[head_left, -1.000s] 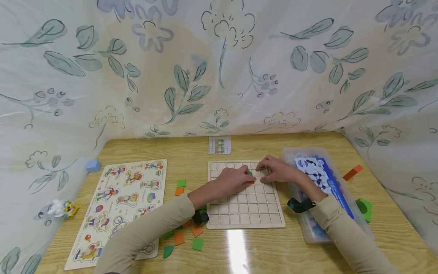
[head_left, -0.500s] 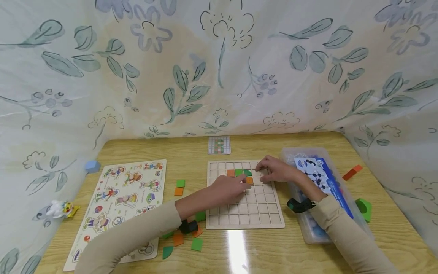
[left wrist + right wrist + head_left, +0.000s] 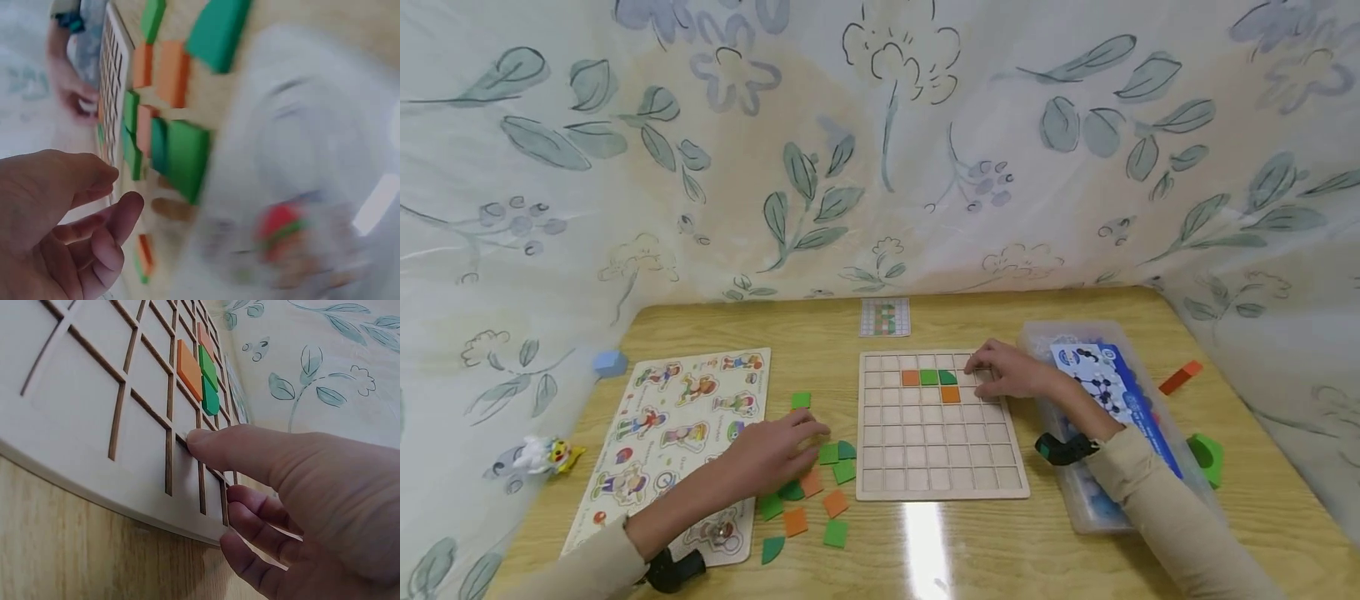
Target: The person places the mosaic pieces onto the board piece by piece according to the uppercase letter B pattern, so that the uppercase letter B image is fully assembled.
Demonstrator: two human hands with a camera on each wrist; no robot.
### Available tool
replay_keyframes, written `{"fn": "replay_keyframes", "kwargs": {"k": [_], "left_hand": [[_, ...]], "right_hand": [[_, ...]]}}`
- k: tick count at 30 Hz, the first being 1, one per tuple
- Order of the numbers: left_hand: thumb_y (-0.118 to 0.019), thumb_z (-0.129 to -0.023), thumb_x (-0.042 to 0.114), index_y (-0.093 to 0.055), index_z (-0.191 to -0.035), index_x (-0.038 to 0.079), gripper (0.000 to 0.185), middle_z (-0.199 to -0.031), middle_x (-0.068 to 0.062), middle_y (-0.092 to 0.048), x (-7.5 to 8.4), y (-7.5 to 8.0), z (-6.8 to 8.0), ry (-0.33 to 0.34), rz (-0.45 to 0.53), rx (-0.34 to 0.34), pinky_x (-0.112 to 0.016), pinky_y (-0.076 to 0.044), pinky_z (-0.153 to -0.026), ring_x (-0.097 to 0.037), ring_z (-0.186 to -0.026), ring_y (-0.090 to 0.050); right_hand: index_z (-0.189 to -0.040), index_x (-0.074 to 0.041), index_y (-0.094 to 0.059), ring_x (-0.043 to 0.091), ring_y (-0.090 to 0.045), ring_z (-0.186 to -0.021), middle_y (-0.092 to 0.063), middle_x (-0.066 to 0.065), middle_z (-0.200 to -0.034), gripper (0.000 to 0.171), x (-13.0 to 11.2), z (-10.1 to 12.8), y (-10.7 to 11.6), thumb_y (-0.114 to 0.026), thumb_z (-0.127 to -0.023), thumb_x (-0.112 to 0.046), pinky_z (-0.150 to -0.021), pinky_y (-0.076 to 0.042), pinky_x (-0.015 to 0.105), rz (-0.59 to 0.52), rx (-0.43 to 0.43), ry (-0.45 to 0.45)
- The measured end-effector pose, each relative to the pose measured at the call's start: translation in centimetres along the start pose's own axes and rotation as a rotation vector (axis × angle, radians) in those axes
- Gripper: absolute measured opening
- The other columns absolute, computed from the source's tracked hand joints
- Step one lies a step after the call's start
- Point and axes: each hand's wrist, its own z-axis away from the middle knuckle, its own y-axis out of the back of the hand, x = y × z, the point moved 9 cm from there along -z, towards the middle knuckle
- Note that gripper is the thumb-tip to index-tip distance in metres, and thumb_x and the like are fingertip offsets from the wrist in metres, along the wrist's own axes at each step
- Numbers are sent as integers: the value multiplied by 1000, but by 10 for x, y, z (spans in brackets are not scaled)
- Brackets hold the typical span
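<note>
Tiles (image 3: 820, 487), loose orange and green ones, lay left of the grid board (image 3: 940, 467), so my left hand (image 3: 771, 457) rested over them, fingers relaxed, gripping nothing. My right hand (image 3: 1007, 377) pressed the board's far corner, steadying it.

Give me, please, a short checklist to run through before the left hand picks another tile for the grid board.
1. Right hand rests on the grid board at its far right edge: ok.
2. Left hand is over the loose tiles: ok.
3. Left hand already holding a tile: cannot tell; the left wrist view is blurred.
4. Placed tiles lie flat in their cells: ok.
5. Free cells remain beside them: ok.
6. Pattern card is in sight past the board: ok, though its detail is too small to read.
</note>
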Motion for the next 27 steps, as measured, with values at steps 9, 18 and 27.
{"fn": "replay_keyframes", "kwargs": {"k": [9,18,27], "left_hand": [[-67,-91,22,-66,-120,17,29,-108,2,-62,-19,1,23,101,85,52,-15,-33,-50,5,-58,-38],[-66,-92,22,-66,-120,21,28,-113,3,-63,-45,5,27,247,136,70,-18,-34,-52,3,-58,-38],[-69,-90,19,-66,-116,19,27,-109,2,-64,-60,3,31,289,197,126,-18,-37,-54,1,-63,-42]], "right_hand": [[-115,-11,-66,22,-48,-93,-53,12,-114,31,-3,2,7,-72,-87,-21,-76,-40,31,5,31,26],[-115,-10,-66,21,-48,-90,-53,12,-112,31,-3,2,7,-73,-86,-20,-74,-40,31,-7,35,24],[-114,-11,-66,23,-50,-99,-52,12,-113,30,-3,2,1,-73,-86,-21,-81,-41,34,-3,29,11]]}}
